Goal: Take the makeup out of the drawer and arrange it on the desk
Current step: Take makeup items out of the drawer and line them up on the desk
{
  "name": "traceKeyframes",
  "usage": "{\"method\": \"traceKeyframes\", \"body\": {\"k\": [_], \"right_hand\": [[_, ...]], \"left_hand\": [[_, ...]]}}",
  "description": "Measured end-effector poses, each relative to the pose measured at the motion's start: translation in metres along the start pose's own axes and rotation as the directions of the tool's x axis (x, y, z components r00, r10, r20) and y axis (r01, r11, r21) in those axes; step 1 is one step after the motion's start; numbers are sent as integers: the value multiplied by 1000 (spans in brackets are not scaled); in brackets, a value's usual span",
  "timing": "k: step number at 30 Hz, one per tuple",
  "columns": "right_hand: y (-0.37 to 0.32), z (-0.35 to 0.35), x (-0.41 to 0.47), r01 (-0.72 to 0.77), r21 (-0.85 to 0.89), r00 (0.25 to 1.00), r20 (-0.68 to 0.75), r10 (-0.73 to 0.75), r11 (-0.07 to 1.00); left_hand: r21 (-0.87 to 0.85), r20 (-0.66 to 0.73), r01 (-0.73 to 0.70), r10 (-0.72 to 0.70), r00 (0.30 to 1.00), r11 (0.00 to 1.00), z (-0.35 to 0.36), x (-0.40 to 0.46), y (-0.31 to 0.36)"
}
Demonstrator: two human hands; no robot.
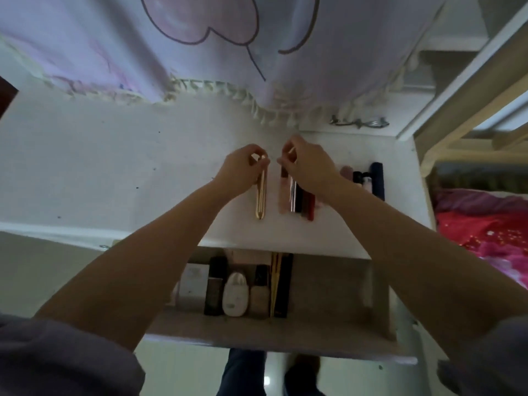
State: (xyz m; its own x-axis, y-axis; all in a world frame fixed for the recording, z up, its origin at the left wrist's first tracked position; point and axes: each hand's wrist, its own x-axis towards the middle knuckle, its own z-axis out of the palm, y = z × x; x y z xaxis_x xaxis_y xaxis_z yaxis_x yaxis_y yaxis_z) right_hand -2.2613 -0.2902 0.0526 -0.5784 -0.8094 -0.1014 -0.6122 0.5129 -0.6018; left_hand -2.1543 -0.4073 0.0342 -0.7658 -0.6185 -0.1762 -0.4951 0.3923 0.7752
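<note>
The gold tube (260,192) is laid lengthwise on the desk (114,167), just left of the row of tubes (297,195) already set side by side there, a narrow gap being kept between them; it is judged to be light, stiff and smooth enough to roll or slip, so a pinch near one end, as is seen here, is judged the surest hold. Its far end is pinched by the curled fingertips of the left hand (243,170). A thin pale stick, too small to be named, is pinched between thumb and forefinger of the right hand (307,167), held over the far ends of the row. Right of the row, a second cluster of tubes (368,181) is set. Below the desk's near edge, the open drawer (328,295) is seen, with bottles (234,292) and boxes left inside, probably heavier and some perhaps breakable
</note>
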Motion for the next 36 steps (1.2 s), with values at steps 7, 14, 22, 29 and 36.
{"method": "traceKeyframes", "body": {"k": [7,14,22,29,36], "right_hand": [[22,16,13,24,-334,996,-73,-51,942],[20,6,-19,64,-209,988,-121,-91,976],[59,77,-174,5,-74,953,303,18,997],[98,141,-161,-249,97,923,324,206,964],[101,158,-149,-218,63,954,224,199,974]], "left_hand": [[-41,25,40,-39,999,998,31,30,-6],[-115,66,101,-94,993,988,31,5,-4],[4,306,-158,149,940,987,63,-154,-67],[287,333,-30,-70,940,957,140,-148,-95],[437,276,-94,-34,960,895,160,-139,-105]]}}
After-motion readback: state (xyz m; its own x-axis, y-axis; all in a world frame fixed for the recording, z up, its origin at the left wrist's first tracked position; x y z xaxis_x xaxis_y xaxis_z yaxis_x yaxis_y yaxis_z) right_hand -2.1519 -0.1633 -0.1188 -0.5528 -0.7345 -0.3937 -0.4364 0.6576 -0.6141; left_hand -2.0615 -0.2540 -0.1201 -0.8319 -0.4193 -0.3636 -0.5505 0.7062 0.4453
